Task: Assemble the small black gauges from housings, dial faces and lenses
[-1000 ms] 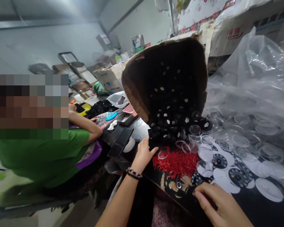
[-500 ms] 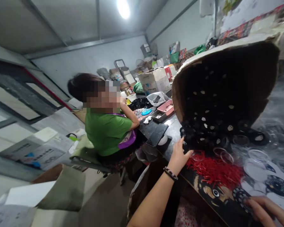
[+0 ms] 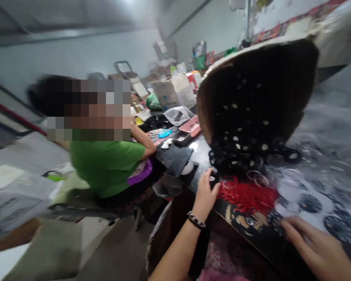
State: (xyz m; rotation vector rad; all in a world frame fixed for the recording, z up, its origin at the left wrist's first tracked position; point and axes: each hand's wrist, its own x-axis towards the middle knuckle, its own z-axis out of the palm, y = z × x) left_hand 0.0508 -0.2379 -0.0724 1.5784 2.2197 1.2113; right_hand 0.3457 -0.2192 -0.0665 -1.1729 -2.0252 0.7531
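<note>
My left hand (image 3: 205, 195), with a braided bracelet at the wrist, pinches a small black round piece (image 3: 213, 178) at the near edge of a pile of similar black pieces (image 3: 236, 158). That pile spills from the mouth of a large tipped cardboard box (image 3: 203, 117). In my right hand (image 3: 312, 238), low on the right, is a black disc with white marks like a watch dial (image 3: 274, 221). A heap of red strips (image 3: 248, 197) lies between my hands. Clear plastic rings (image 3: 261, 179) and more printed dials (image 3: 310, 204) are spread beyond the right hand.
A co-worker in a green shirt (image 3: 105, 166) sits at the table on the left. Along the table are a dark flat tablet-like slab (image 3: 179, 162), a pink tray (image 3: 190, 126) and a dark tray (image 3: 181, 137). An open carton (image 3: 159, 230) stands below the table edge.
The view has swung right, so everything sits further left. My left hand has drawn a black piece slightly away from the pile. The right hand still holds the dial, and more of that hand shows.
</note>
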